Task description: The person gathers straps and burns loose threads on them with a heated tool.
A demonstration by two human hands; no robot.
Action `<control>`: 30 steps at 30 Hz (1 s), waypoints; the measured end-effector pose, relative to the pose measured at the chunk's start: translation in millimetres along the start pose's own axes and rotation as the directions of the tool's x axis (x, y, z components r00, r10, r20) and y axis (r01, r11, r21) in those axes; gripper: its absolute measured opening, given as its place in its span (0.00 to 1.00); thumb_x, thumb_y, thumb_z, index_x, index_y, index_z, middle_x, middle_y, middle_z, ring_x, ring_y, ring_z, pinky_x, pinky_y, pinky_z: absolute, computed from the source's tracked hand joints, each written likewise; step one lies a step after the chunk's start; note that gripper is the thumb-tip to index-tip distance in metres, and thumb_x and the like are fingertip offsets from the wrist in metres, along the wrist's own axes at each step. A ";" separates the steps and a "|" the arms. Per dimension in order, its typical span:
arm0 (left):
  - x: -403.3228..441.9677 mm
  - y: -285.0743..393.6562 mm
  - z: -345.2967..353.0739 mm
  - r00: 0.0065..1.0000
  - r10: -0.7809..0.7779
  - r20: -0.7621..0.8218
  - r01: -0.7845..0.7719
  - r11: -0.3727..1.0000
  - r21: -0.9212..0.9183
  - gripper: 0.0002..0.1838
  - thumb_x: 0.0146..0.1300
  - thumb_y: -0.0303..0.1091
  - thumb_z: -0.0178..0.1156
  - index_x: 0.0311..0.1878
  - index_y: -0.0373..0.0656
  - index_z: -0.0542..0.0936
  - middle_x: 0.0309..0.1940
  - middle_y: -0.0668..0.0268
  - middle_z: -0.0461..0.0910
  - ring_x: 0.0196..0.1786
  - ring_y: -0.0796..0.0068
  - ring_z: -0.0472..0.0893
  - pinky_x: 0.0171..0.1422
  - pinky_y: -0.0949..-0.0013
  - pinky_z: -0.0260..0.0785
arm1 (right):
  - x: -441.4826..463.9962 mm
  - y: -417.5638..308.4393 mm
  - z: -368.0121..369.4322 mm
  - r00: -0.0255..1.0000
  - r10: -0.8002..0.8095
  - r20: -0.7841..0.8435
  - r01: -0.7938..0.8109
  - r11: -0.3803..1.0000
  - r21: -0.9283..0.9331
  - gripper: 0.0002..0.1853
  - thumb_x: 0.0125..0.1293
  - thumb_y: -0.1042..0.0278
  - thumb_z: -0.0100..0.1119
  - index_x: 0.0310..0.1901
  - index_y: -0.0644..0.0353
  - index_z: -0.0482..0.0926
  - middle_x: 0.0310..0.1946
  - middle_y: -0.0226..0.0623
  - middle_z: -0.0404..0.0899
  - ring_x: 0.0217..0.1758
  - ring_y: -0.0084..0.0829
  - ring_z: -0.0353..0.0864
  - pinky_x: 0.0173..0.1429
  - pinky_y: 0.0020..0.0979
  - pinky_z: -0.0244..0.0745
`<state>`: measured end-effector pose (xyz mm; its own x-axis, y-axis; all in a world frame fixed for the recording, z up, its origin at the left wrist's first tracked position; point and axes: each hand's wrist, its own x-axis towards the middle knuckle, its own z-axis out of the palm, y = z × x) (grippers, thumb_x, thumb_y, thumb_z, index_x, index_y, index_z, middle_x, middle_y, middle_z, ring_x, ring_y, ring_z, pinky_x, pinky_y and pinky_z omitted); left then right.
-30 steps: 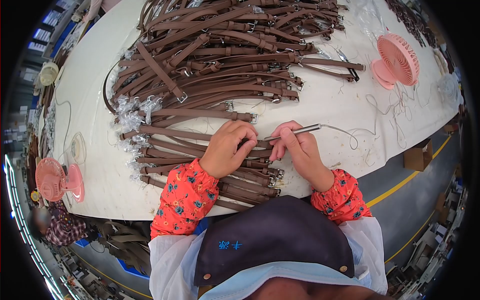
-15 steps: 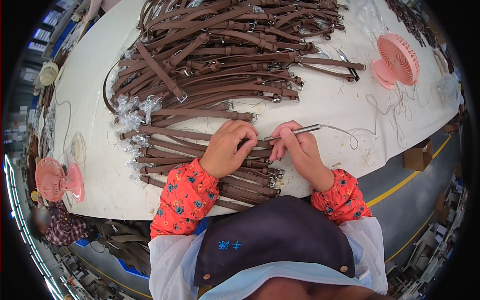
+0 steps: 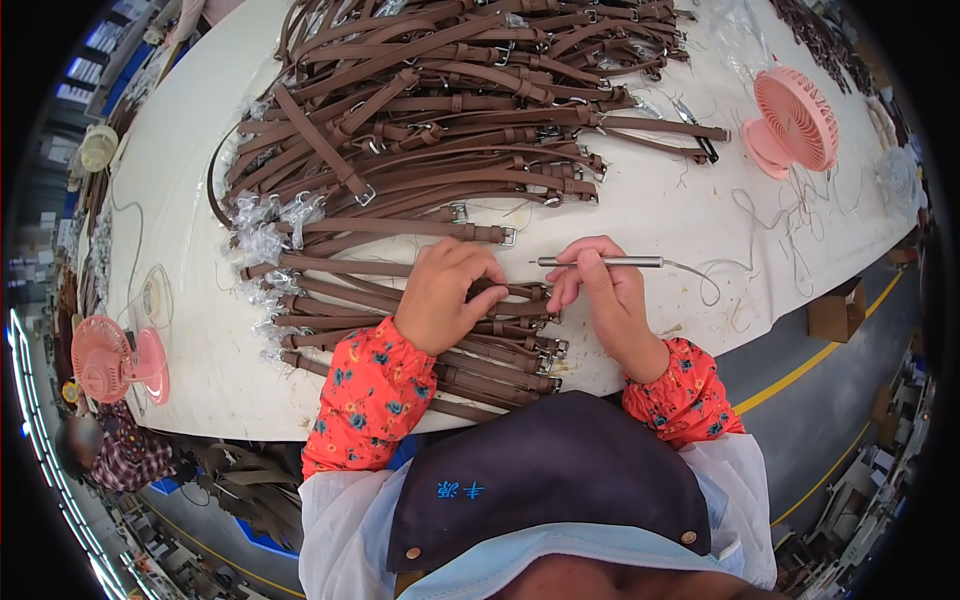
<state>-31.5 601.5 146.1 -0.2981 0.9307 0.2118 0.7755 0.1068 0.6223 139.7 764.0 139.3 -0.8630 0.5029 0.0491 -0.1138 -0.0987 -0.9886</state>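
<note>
In my right hand is a slim metal pen-shaped tool with a thin grey cord trailing right. Its fine tip points left, a little above the strap ends. Curled over one brown strap of the nearest row, my left hand pinches it close to the buckle end. My fingers hide part of that strap. More buckled brown straps lie side by side below my left hand, with clear plastic wrap around their left ends.
A large heap of brown straps covers the back of the white table. One pink fan stands at the right, another pink fan at the left. Black-handled snips lie near the back right. A person sits at lower left.
My right hand has lifted the tool slightly, up and away from the strap, and turned it nearly level. My left hand has shifted slightly left.
</note>
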 end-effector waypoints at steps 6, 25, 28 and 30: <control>-1.3 0.4 12.9 0.986 0.157 -0.058 -0.149 0.981 0.122 0.11 0.52 0.25 0.74 0.37 0.43 0.83 0.39 0.67 0.83 0.43 0.60 0.80 0.48 0.59 0.72 | 1.4 4.9 0.7 0.999 -0.050 0.005 0.050 0.997 0.052 0.16 0.84 0.59 0.43 0.51 0.66 0.74 0.26 0.31 0.78 0.32 0.24 0.83 0.54 0.32 0.79; -4.8 8.9 16.8 0.990 0.080 -0.120 -0.073 0.995 0.062 0.09 0.57 0.21 0.70 0.40 0.37 0.82 0.41 0.59 0.81 0.42 0.57 0.81 0.47 0.61 0.76 | 0.6 3.1 2.0 0.998 0.006 0.056 -0.007 1.000 0.014 0.17 0.84 0.58 0.43 0.51 0.65 0.74 0.25 0.31 0.79 0.32 0.23 0.83 0.54 0.30 0.79; -6.7 10.1 17.5 0.989 0.129 -0.073 -0.115 0.978 0.172 0.08 0.57 0.21 0.69 0.40 0.37 0.81 0.41 0.59 0.81 0.43 0.55 0.81 0.49 0.59 0.76 | 1.4 2.5 2.7 0.998 -0.008 0.062 0.008 1.000 -0.001 0.16 0.84 0.58 0.43 0.51 0.65 0.74 0.25 0.31 0.79 0.31 0.23 0.83 0.55 0.31 0.79; -5.3 12.7 14.8 0.990 0.127 -0.058 -0.113 0.975 0.193 0.08 0.57 0.22 0.68 0.40 0.37 0.81 0.41 0.59 0.81 0.44 0.54 0.81 0.50 0.58 0.75 | 1.8 3.8 2.6 0.998 -0.009 0.063 0.009 1.000 -0.004 0.17 0.84 0.58 0.43 0.50 0.65 0.74 0.25 0.31 0.79 0.31 0.23 0.83 0.54 0.30 0.78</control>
<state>-11.8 603.1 141.7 -0.2294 0.9149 0.3321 0.8968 0.0661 0.4374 136.5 762.2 136.0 -0.8911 0.4487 0.0670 -0.1199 -0.0905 -0.9886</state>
